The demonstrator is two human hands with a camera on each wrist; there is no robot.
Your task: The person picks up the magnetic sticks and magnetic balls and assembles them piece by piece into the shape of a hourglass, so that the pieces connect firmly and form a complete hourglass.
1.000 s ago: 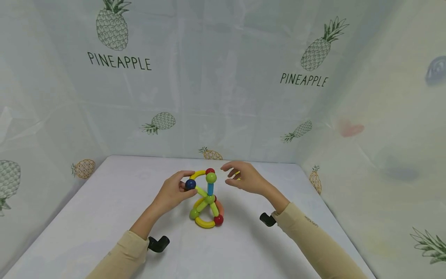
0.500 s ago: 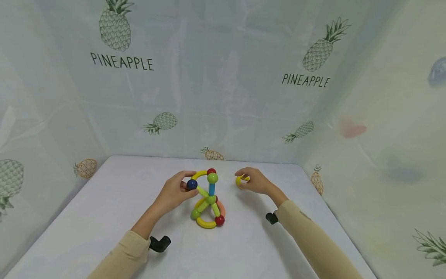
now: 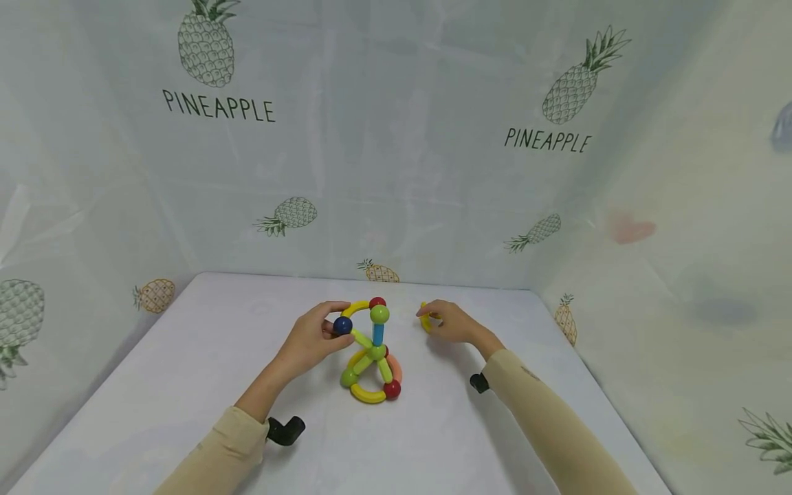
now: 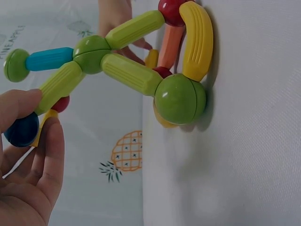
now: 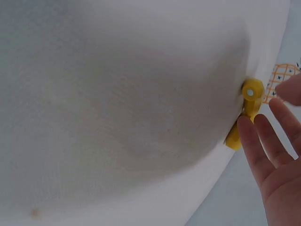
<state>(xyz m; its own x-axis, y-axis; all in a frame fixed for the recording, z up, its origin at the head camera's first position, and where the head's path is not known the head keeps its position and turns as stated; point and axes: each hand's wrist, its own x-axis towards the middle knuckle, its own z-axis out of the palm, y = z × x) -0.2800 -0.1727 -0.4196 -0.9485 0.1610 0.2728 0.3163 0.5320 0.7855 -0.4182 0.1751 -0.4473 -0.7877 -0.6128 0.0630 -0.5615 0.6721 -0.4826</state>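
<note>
A magnetic ball-and-stick structure [image 3: 377,353] stands on the table, built of green, red and blue balls joined by green, blue, yellow and coral sticks. My left hand [image 3: 312,340] pinches its dark blue ball [image 4: 22,129] and the end of a light green stick [image 4: 60,88] at the upper left. To the right of the structure, my right hand [image 3: 456,323] is at yellow curved sticks [image 5: 253,94] lying on the table. Its fingers [image 5: 256,146] are extended and appear to touch the sticks, with the thumb apart from them.
The white table [image 3: 185,385] carries the structure and the yellow sticks. A pineapple-printed curtain [image 3: 396,137] rises behind the table and along its sides. Black wrist mounts [image 3: 286,431] stick out from both sleeves.
My right hand has moved right, away from the structure's top, and down to the yellow curved sticks. The left hand keeps its hold on the blue ball.
</note>
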